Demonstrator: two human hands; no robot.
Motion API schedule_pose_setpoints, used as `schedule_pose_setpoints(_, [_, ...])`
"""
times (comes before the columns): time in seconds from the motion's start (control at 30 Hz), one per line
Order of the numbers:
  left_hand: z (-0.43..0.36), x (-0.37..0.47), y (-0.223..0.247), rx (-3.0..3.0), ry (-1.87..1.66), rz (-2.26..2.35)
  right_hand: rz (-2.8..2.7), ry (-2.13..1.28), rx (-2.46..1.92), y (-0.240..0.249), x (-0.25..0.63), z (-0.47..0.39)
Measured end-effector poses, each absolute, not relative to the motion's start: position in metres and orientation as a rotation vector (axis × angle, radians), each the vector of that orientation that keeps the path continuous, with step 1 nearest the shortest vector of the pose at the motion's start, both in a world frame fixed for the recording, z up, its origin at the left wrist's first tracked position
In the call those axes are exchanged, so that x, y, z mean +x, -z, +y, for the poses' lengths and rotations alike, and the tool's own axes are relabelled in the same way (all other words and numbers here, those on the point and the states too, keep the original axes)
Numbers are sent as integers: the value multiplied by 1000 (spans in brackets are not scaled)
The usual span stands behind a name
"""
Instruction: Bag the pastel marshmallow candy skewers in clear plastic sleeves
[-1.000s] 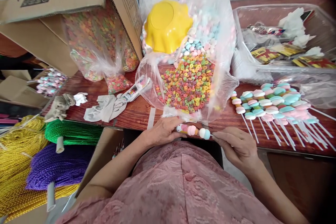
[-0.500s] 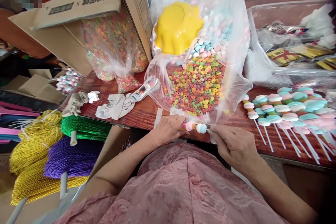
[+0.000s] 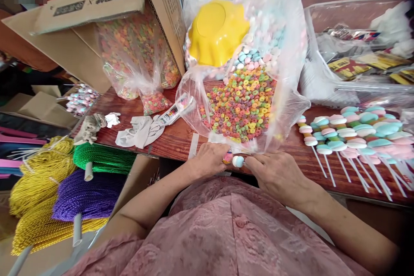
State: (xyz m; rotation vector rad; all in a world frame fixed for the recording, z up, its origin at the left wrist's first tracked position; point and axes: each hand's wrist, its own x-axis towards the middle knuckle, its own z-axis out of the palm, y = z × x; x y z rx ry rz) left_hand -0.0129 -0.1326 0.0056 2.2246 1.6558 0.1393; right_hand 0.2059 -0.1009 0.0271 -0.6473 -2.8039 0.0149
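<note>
Between my two hands, just over the table's front edge, is a candy skewer [image 3: 238, 161] with a white and a pale blue marshmallow and some pink and orange candy. My left hand [image 3: 211, 158] is closed around the pink and orange end. My right hand [image 3: 274, 177] pinches the other end close beside the blue marshmallow; its fingertips hide most of the stick. Just beyond my hands lie loose gummy rings [image 3: 242, 105] in an open plastic bag [image 3: 287, 95]. Finished-looking marshmallow skewers [image 3: 359, 133] on white sticks lie in a row on the right.
A yellow bowl [image 3: 216, 30] rests upside down on bagged marshmallows [image 3: 265, 30]. At the left stand a cardboard box [image 3: 171, 17] with bagged gummies, grey gloves [image 3: 139, 131] and bundles of green [image 3: 106, 157], purple [image 3: 87, 194] and yellow cord [image 3: 42, 181]. A clear bin [image 3: 355, 84] sits back right.
My right hand has moved left, closer to my left hand. The white and blue marshmallows have shifted left with it, and less of the pink candy shows beside my left fingers.
</note>
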Motion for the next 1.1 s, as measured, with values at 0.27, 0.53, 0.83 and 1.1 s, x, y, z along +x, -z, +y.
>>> schedule_pose_setpoints(0.27, [-126, -6, 2, 2153, -257, 1576, -2865, -142, -578, -23, 182, -86])
schedule_pose_setpoints(0.53, [-126, -20, -3, 2028, -433, 1554, -2857, -157, -600, -20, 180, -68])
schedule_pose_setpoints(0.83, [-132, -27, 12, 2255, -261, 1810, -3017, -104, -899, -29, 186, -69])
schedule_pose_setpoints(1.1, [-139, -36, 23, 2412, -317, 1816, -3043, -382, -916, -39, 193, -63])
